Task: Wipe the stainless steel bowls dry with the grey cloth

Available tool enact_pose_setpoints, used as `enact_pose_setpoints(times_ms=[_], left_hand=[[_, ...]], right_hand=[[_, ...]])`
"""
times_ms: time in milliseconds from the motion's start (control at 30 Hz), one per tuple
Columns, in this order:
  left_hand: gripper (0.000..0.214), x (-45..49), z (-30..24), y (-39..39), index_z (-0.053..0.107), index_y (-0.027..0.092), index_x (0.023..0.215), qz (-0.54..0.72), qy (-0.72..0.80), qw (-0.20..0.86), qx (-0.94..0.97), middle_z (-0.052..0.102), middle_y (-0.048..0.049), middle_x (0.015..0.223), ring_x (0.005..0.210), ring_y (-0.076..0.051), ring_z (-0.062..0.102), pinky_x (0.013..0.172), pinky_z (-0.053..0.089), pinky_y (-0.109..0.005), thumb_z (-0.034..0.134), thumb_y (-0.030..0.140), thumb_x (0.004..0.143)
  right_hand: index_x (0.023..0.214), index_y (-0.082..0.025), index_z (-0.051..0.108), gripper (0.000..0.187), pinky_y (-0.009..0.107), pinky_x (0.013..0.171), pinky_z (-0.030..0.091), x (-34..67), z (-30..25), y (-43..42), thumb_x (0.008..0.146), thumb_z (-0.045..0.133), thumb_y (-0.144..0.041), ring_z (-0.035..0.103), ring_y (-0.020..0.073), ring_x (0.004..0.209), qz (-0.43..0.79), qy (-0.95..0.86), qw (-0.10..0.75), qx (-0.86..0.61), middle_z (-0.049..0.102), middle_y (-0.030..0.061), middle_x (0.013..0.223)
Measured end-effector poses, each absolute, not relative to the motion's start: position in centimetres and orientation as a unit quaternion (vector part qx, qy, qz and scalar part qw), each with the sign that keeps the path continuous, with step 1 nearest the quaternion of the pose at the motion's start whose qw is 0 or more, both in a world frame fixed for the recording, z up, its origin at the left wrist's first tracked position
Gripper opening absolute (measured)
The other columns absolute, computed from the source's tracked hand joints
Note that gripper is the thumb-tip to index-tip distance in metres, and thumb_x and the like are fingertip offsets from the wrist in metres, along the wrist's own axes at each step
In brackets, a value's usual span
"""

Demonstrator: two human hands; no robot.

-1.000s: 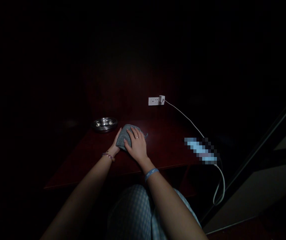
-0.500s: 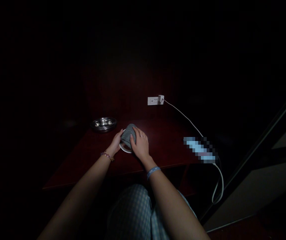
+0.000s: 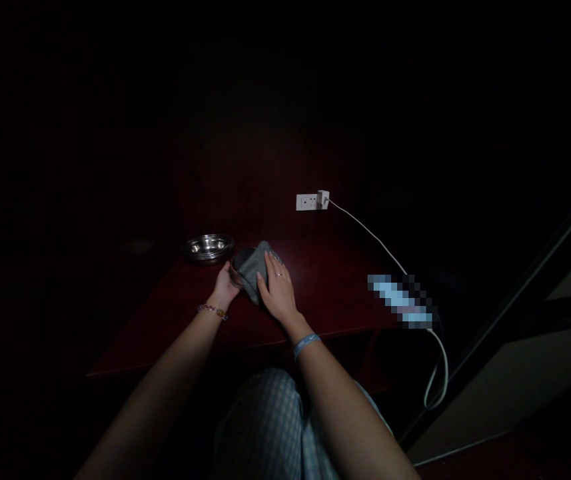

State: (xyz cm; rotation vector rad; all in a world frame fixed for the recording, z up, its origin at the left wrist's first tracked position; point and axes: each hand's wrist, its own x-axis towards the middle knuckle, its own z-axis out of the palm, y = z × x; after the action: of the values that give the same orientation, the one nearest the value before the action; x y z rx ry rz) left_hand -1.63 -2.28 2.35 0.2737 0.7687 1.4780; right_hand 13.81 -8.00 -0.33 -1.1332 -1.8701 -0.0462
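Note:
In the dim head view, my left hand (image 3: 225,285) grips the left side of a round metal bowl (image 3: 240,260), tilted above the table. A grey cloth (image 3: 254,272) covers much of the bowl's right side. My right hand (image 3: 279,291) presses the cloth against the bowl, fingers lying over it and thumb apart. The bowl's far side and the left fingertips are hidden. Behind my left hand, a shiny stack of metal bowls (image 3: 208,257) sits on the dark red table (image 3: 175,327).
A white wall socket (image 3: 306,202) holds a plugged-in charger (image 3: 322,199). Its white cable (image 3: 365,231) runs down to a blurred, lit object (image 3: 400,301) at the table's right. The table's front edge lies above my checked-cloth legs (image 3: 265,420).
The bowl has turned in my hands; its bright lower rim no longer shows, and its dark left side does. The cloth now reaches lower, and my left hand has shifted slightly left.

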Motion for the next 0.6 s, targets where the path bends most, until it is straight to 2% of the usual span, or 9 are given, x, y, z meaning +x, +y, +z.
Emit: enact_pose_setpoints(times_ms=[133, 267, 400, 500, 600], left_hand=[[0.037, -1.6, 2.6, -2.4, 0.076, 0.014, 0.119, 0.659, 0.331, 0.668, 0.1, 0.08, -0.004, 0.075, 0.06, -0.017, 0.075, 0.077, 0.065, -0.027, 0.042, 0.023, 0.112], [0.037, -1.6, 2.3, -2.2, 0.076, 0.012, 0.126, 0.658, 0.325, 0.671, 0.104, 0.083, -0.0066, 0.085, 0.062, -0.018, 0.076, 0.084, 0.066, -0.031, 0.043, 0.023, 0.112], [0.038, -1.7, 1.7, -1.7, 0.074, 0.013, 0.134, 0.657, 0.308, 0.677, 0.125, 0.084, -0.0087, 0.09, 0.064, -0.02, 0.076, 0.084, 0.066, -0.035, 0.046, 0.026, 0.112], [0.037, -1.7, 1.3, -1.5, 0.075, 0.014, 0.133, 0.646, 0.309, 0.683, 0.14, 0.084, -0.0082, 0.088, 0.066, -0.02, 0.077, 0.083, 0.065, -0.033, 0.046, 0.027, 0.113], [0.037, -1.8, 1.0, -1.2, 0.076, 0.014, 0.13, 0.633, 0.31, 0.693, 0.152, 0.083, -0.0077, 0.086, 0.068, -0.02, 0.077, 0.081, 0.065, -0.033, 0.046, 0.026, 0.112]], right_hand=[[0.173, -0.01, 0.036, 0.07, 0.053, 0.135, 0.037, 13.8, -0.8, -7.7, 0.113, 0.043, -0.044, 0.043, 0.0318, 0.164, -0.028, -0.765, 0.448, -0.462, 0.045, 0.0214, 0.175], [0.174, -0.009, 0.03, 0.082, 0.056, 0.135, 0.037, 14.0, -1.1, -7.4, 0.109, 0.053, -0.052, 0.041, 0.0362, 0.164, -0.03, -0.771, 0.442, -0.458, 0.04, 0.0238, 0.177], [0.176, -0.009, 0.023, 0.096, 0.058, 0.136, 0.036, 14.2, -1.1, -7.3, 0.103, 0.063, -0.056, 0.037, 0.0386, 0.166, -0.027, -0.778, 0.435, -0.452, 0.035, 0.0251, 0.179], [0.177, -0.009, 0.021, 0.096, 0.057, 0.136, 0.034, 14.2, -0.9, -7.5, 0.103, 0.064, -0.054, 0.035, 0.0383, 0.167, -0.021, -0.774, 0.43, -0.464, 0.033, 0.0254, 0.18], [0.178, -0.017, 0.023, 0.092, 0.058, 0.136, 0.034, 14.2, -0.7, -7.8, 0.104, 0.064, -0.054, 0.033, 0.0378, 0.168, -0.023, -0.774, 0.42, -0.474, 0.029, 0.0223, 0.182]])
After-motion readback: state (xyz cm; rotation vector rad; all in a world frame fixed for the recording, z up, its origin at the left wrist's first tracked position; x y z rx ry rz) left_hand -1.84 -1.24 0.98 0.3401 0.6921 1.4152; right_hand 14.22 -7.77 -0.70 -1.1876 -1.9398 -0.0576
